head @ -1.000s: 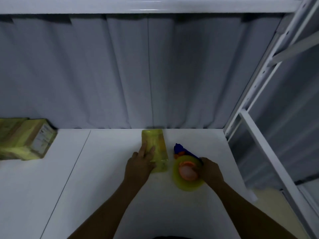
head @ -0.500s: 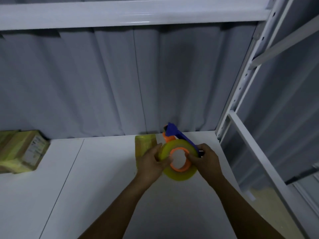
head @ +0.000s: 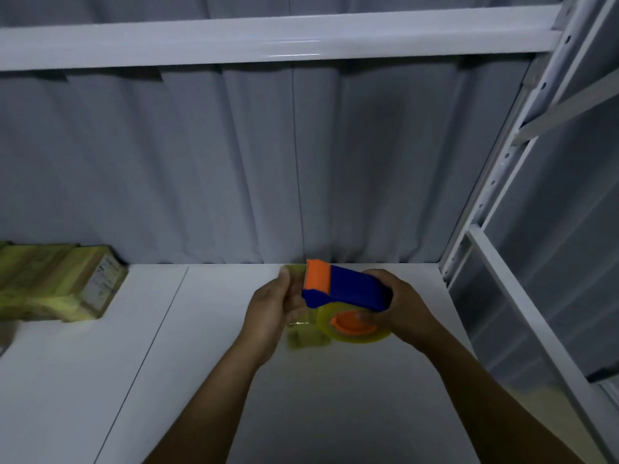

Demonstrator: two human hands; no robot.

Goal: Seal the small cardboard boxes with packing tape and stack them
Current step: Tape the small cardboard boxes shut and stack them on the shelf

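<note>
Your right hand gripped the tape dispenser above the small box by the tabletop's back edge; your left hand met its mouth, presumably for tape; pinching or not, unclear.

Left hand close beside right hand.

White counter, two loads on it

I see a thin dark seam running front to back across the counter; a stack of taped boxes lies at the far left against the back, and one small cardboard box lies flat near the middle, well apart from the stack and largely hidden from me.
</note>
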